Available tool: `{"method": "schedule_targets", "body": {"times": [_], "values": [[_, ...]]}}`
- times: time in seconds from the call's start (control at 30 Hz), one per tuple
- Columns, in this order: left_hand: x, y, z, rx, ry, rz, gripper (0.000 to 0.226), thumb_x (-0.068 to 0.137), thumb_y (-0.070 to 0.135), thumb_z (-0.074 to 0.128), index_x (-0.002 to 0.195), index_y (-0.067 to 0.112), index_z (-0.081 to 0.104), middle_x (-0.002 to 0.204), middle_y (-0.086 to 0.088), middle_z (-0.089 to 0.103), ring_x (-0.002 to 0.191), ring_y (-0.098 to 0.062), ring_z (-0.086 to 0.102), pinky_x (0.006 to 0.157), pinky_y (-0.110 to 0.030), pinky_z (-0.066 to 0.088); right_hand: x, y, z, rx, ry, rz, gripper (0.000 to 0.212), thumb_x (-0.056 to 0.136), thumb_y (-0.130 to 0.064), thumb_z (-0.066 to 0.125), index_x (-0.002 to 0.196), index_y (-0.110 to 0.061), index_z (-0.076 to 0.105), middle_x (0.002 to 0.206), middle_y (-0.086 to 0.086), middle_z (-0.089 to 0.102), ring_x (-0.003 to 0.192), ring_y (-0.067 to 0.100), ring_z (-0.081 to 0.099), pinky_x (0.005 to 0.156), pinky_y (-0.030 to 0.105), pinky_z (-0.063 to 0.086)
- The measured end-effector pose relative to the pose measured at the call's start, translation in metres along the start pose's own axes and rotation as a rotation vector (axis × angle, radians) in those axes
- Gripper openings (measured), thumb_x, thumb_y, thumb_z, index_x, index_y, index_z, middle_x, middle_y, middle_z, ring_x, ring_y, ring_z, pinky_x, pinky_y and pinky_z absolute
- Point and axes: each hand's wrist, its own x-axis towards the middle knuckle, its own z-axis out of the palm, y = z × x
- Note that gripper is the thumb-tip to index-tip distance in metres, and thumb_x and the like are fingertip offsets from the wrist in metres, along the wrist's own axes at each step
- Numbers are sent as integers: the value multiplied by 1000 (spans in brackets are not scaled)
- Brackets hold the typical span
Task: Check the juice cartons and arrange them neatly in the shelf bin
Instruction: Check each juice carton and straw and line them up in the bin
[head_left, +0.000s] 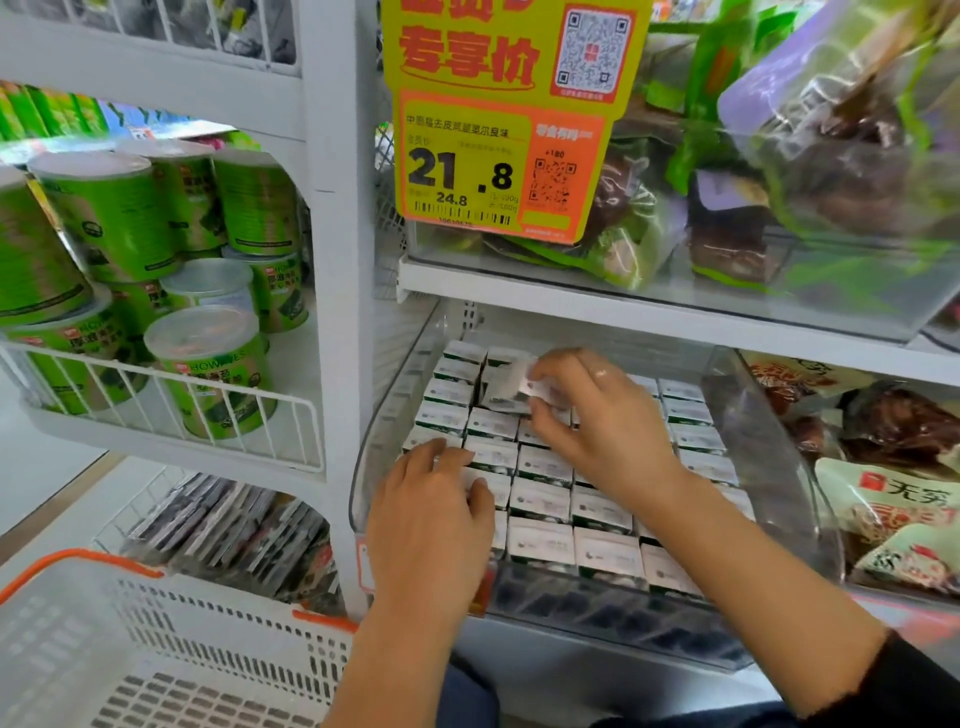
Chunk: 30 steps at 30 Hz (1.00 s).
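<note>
White basket (156, 649) sits nearest; clear bin (769, 467) holds rowed cartons (540, 499); left hand (431, 519) rests flat; right hand (597, 415) pinches one.

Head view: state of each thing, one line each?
shelf bin: clear, packed with rows of cartons
lifted carton: tilted, raised above rows
right hand: pinches lifted carton
left hand: rests flat on front cartons
shopping basket: by the shelf, lower left

right hand (597, 415) pinching tilted carton (506, 387), left hand (434, 499) resting on cartons (540, 501), clear bin (769, 467)
</note>
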Motion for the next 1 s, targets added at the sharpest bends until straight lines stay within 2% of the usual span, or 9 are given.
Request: {"method": "schedule_targets", "body": {"times": [0.07, 0.17, 0.3, 0.37, 0.43, 0.57, 0.77, 0.87, 1.0], "values": [[0, 1, -1, -8, 15, 15, 38, 95, 36, 47, 131, 28, 55, 141, 8, 49, 130, -12, 42, 104, -29, 40, -20, -5, -13, 99, 47, 124, 17, 84, -22, 63, 101, -18, 60, 90, -3, 61, 75, 13, 57, 58, 27, 46], [-3, 12, -3, -188, 88, 108, 43, 94, 40, 50, 135, 29, 52, 142, 3, 50, 134, -14, 39, 109, -27, 29, -44, -8, -31, 460, 150, 484, 17, 85, -17, 66, 90, -30, 57, 80, -12, 64, 76, 4, 58, 65, 13, 45], [-10, 32, 4, -451, -72, 175, 56, 85, 68, 39, 137, 48, 40, 134, 26, 46, 122, 9, 39, 96, -15, 33, -59, -3, -49, 901, 206, 745, 17, 83, 1, 65, 87, -14, 62, 75, -9, 70, 71, 3, 64, 63, 13, 50], [-12, 37, 7, -508, -111, 180, 56, 81, 75, 39, 132, 50, 44, 119, 36, 51, 109, 16, 48, 84, -5, 38, -66, -1, -56, 1060, 207, 842, 15, 85, 3, 61, 87, -12, 62, 70, -3, 71, 66, 6, 66, 59, 17, 52], [-14, 41, 7, -588, -147, 172, 47, 82, 73, 46, 120, 47, 56, 101, 34, 63, 94, 16, 58, 67, -3, 45, -69, 1, -59, 1150, 188, 914, 12, 86, 1, 60, 88, -11, 63, 69, -1, 71, 64, 8, 66, 57, 19, 54], [-13, 46, 3, -762, -192, 125, 29, 77, 59, 57, 97, 40, 66, 87, 28, 69, 78, 8, 66, 60, -5, 45, -72, 4, -56, 1225, 156, 984, 9, 88, -4, 59, 86, -12, 63, 71, -1, 72, 65, 8, 66, 57, 19, 53], [-14, 49, 0, -854, -75, 81, 36, 68, 47, 68, 103, 44, 65, 92, 14, 72, 81, -4, 67, 64, -15, 52, -75, 4, -48, 1214, 100, 963, 15, 90, -15, 59, 97, -21, 70, 88, -6, 73, 81, 6, 67, 67, 17, 52], [-15, 50, -1, -843, 0, 74, 40, 62, 51, 69, 101, 50, 65, 92, 18, 71, 80, -3, 66, 64, -14, 52, -75, 2, -48, 1177, 68, 924, 20, 81, -33, 63, 99, -26, 70, 87, -12, 72, 84, 1, 65, 68, 13, 50], [-17, 48, 2, -768, 61, 112, 44, 62, 47, 77, 104, 52, 66, 96, 23, 70, 85, -2, 66, 68, -11, 50, -75, 0, -49, 1154, -6, 911, 39, 72, -50, 59, 101, -26, 68, 98, -4, 72, 95, 12, 67, 79, 24, 56]]}}
